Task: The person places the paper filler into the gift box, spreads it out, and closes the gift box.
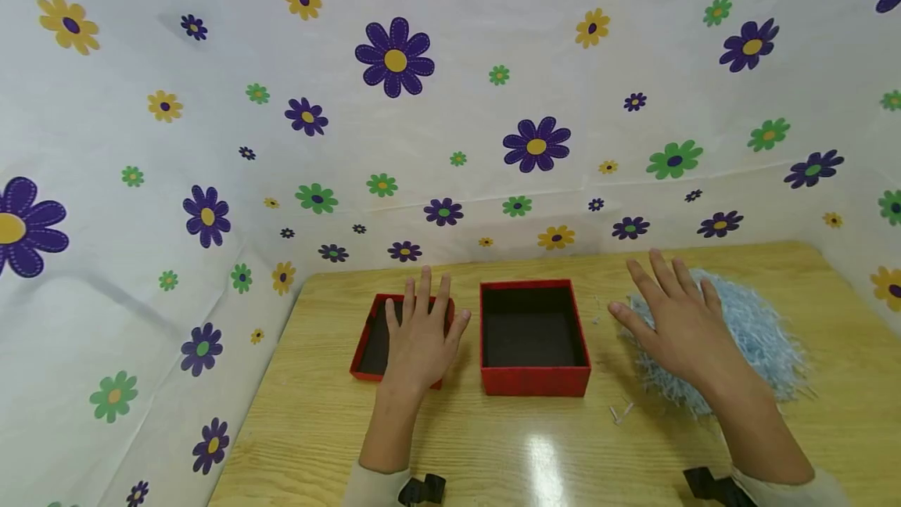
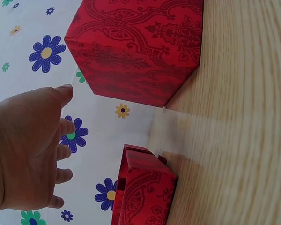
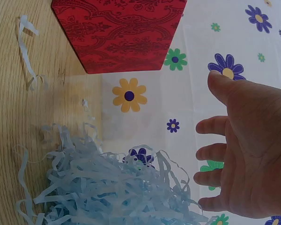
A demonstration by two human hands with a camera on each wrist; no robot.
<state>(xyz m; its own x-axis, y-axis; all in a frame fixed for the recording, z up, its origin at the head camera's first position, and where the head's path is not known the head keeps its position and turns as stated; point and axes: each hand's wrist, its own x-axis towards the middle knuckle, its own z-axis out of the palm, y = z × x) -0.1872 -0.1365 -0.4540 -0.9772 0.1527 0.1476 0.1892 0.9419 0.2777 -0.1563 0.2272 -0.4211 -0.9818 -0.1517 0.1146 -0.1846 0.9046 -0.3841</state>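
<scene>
Sleeves [image 1: 375, 485] are showing nearest the camera in the head view, at the bottom edge; beyond them the hands are hovering over the table [image 1: 303, 429], backs up. The red box [image 1: 535, 382] is standing open between the hands, dark inside; a few scraps [image 1: 618, 419] are lying to its right. Judging by eye, the loose paper [image 1: 756, 319] would be handling best in a gentle whole-hand scoop, the box being steadied by a wall; strands could be trailing. Left hand [image 1: 420, 339] is hanging over the shallow tray [image 1: 373, 344], fingers straight and spread, holding nothing. Right hand [image 1: 679, 327] is hanging over the paper's left side, fingers likewise spread, gripping nothing. Left wrist view: fingers are stretching out apart from box and tray, touching neither. Right wrist view: fingers are reaching out straight, well apart from the box; the little finger is showing close by the paper, contact not telling.
</scene>
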